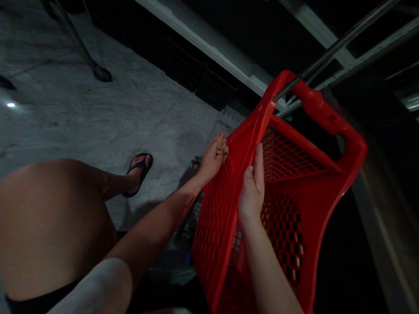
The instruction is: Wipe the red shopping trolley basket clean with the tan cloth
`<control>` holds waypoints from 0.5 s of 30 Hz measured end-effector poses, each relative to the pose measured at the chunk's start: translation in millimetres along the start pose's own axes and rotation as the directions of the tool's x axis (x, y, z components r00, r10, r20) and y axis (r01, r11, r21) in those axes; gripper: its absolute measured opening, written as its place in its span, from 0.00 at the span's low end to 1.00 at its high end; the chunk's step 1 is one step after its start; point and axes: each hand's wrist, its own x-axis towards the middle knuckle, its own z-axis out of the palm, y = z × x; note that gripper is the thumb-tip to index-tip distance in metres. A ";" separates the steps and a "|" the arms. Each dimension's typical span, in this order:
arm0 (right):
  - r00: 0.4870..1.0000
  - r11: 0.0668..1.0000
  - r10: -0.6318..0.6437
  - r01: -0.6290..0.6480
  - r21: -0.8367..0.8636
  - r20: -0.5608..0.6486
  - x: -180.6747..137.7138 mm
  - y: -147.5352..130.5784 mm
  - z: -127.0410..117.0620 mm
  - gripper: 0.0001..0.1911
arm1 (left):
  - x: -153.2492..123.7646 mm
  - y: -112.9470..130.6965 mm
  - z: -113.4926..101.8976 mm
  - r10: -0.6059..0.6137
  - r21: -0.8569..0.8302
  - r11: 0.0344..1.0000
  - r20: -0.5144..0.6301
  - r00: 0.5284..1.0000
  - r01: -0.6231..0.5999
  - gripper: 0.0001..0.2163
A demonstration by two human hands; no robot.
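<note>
A red plastic shopping basket point(309, 245) with latticed walls is tilted in front of me, its open top facing me. My left hand point(210, 162) is at the outer side of the basket, closed around a small crumpled tan piece point(222, 148); its material is unclear. That piece is against or very close to the red wall. Inside the basket, my right hand point(252, 194) lies along the same wall near the rim, its visible fingers straight and flat. A red handle point(328, 114) is at the upper right, with a metal bar point(306, 73) by it.
Grey tiled floor point(125, 118) spreads to the left, with a sandalled foot point(138, 174) on it. Metal legs point(78, 42) stand at the upper left. Dark crates point(207, 84) sit under a pale shelf edge point(205, 38). Deep shadow covers the right side.
</note>
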 end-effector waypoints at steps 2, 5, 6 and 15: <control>1.000 1.000 0.002 -0.002 -0.013 -0.005 -0.8 -3.1 -0.1 0.30 | -8.6 -7.4 -8.8 -0.159 -0.023 0.987 -0.054 0.986 0.158 0.29; 1.000 1.000 -0.009 0.009 -0.020 0.003 -0.8 -5.0 -0.5 0.30 | -12.0 4.7 -4.3 -0.274 -0.045 0.962 -0.118 0.955 0.270 0.28; 1.000 1.000 -0.012 0.013 -0.020 0.011 -0.4 -4.8 -0.6 0.31 | -12.4 15.6 1.8 -0.259 -0.072 0.965 -0.119 0.959 0.252 0.28; 0.996 0.998 -0.057 0.057 -0.003 0.067 4.2 -1.6 0.1 0.31 | -22.6 62.7 18.5 0.166 -0.110 0.980 -0.029 0.986 -0.169 0.19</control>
